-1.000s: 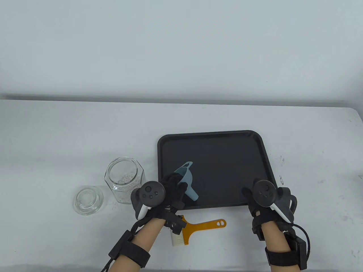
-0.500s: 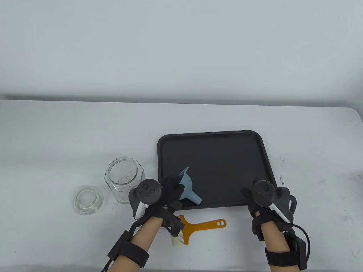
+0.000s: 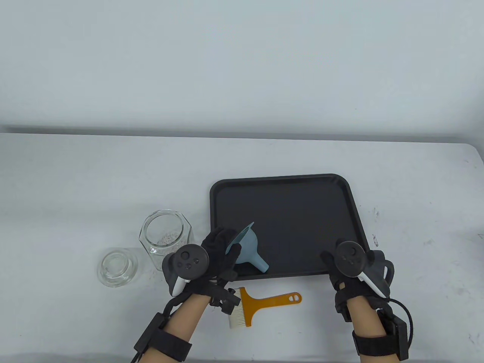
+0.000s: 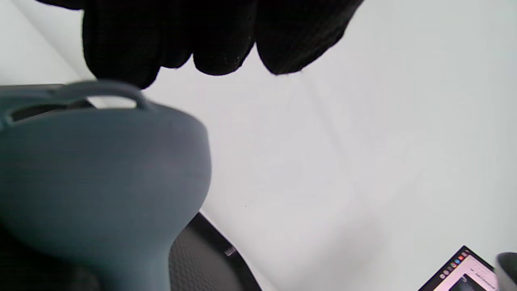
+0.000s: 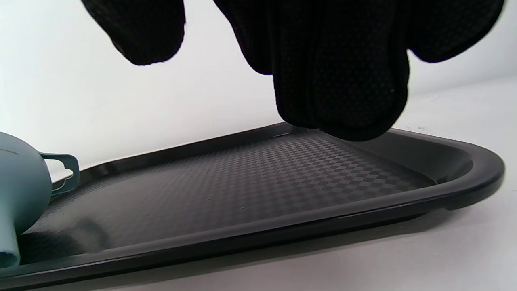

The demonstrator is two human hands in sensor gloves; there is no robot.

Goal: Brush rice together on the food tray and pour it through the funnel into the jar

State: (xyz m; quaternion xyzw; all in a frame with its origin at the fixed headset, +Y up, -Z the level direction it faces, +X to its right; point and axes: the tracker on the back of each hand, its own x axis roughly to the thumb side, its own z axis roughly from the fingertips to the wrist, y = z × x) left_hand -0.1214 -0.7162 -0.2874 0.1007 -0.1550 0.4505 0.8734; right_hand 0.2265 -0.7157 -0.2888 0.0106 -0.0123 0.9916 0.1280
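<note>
A blue-grey funnel (image 3: 247,245) lies on its side at the near left corner of the black food tray (image 3: 302,204), spout toward me. My left hand (image 3: 221,245) sits just left of its rim, fingers loose; in the left wrist view the fingers (image 4: 210,40) hang just above the funnel (image 4: 97,178) without curling round it. My right hand (image 3: 340,264) hovers at the tray's near right edge, its fingers (image 5: 339,81) relaxed over the tray (image 5: 282,226) and holding nothing. The glass jar (image 3: 166,242), left of the tray, has a little rice in its bottom.
The jar's glass lid (image 3: 117,267) lies left of the jar. An orange brush (image 3: 261,302) rests on the table in front of the tray, between my wrists. A lit screen (image 4: 464,270) shows at the left wrist view's bottom right corner.
The funnel came down and settled on the tray's near left corner. My left hand has since slid left, away from it. The right hand stayed put.
</note>
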